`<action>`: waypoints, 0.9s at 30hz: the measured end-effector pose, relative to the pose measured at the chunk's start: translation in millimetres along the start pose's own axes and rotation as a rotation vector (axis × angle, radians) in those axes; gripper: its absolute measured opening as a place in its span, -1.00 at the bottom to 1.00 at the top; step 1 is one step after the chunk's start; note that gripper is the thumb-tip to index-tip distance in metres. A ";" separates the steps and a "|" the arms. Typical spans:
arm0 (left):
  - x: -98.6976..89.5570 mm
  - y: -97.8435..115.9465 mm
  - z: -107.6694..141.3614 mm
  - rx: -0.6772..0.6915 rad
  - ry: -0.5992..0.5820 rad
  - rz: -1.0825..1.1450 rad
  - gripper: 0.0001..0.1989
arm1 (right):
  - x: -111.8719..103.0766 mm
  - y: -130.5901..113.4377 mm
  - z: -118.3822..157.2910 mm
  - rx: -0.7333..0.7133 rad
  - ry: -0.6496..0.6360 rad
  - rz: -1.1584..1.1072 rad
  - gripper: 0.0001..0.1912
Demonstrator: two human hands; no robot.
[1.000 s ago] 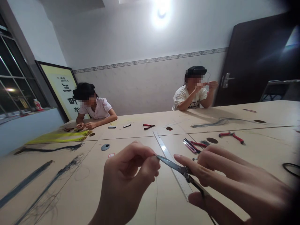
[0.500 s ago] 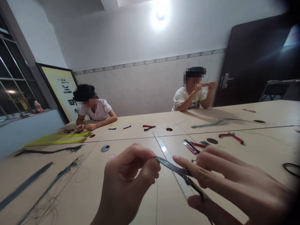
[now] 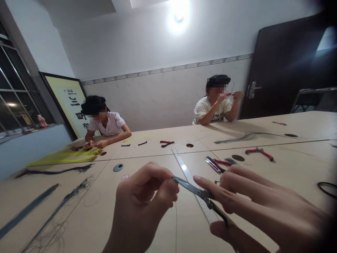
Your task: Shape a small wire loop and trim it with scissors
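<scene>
Head view: my left hand [image 3: 147,200] pinches what seems a strand [image 3: 176,221], hanging below; right hand [image 3: 252,203] holds scissors [image 3: 190,187], tips at that pinch, above worktop [image 3: 89,225]. Probably close scissor work; I'd say next move calls for steady hands.

Grey metal scissors [image 3: 203,193] aslant in mid-air, blades [image 3: 187,185] together.

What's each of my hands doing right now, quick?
Left hand: closed in a pinch; anything held is too small to tell.
Right hand: holding scissors, tips at that pinch.
</scene>
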State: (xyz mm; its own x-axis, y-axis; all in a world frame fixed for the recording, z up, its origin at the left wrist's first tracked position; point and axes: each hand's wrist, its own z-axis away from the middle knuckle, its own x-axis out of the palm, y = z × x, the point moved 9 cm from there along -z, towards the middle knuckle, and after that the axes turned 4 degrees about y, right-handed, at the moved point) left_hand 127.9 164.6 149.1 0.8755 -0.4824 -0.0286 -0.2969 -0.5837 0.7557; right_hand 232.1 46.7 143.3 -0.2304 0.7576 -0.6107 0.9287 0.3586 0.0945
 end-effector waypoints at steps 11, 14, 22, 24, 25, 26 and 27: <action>1.7 0.7 -1.4 0.000 -0.001 -0.037 -0.80 | -1.1 -2.4 -1.0 -0.010 -0.025 0.023 -0.54; 1.1 2.0 -1.2 0.010 0.001 -0.039 -0.80 | -2.2 -2.7 -1.0 -0.003 -0.027 0.026 -0.53; 2.3 -0.9 -0.1 -0.018 -0.011 0.014 -0.76 | -2.3 -5.0 -3.1 -0.020 0.003 0.013 -0.59; 1.3 -0.5 0.0 -0.018 -0.006 0.011 -0.77 | -1.3 -4.7 -1.6 -0.018 -0.009 -0.005 -0.60; 0.9 -0.1 0.0 -0.016 -0.004 0.009 -0.78 | -1.4 -4.4 -0.8 -0.015 -0.009 -0.013 -0.62; 0.5 0.0 0.1 -0.016 -0.002 0.008 -0.78 | -1.1 -3.8 -0.1 -0.009 -0.013 -0.017 -0.63; 0.1 -0.2 0.2 -0.018 0.002 0.005 -0.79 | -1.9 -3.9 0.2 -0.010 -0.005 -0.016 -0.62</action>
State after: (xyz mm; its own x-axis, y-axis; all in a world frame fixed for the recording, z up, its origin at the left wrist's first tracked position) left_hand 128.0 164.5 148.9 0.8746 -0.4843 -0.0233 -0.2949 -0.5695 0.7673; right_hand 229.0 43.8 143.9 -0.2440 0.7486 -0.6165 0.9217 0.3766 0.0925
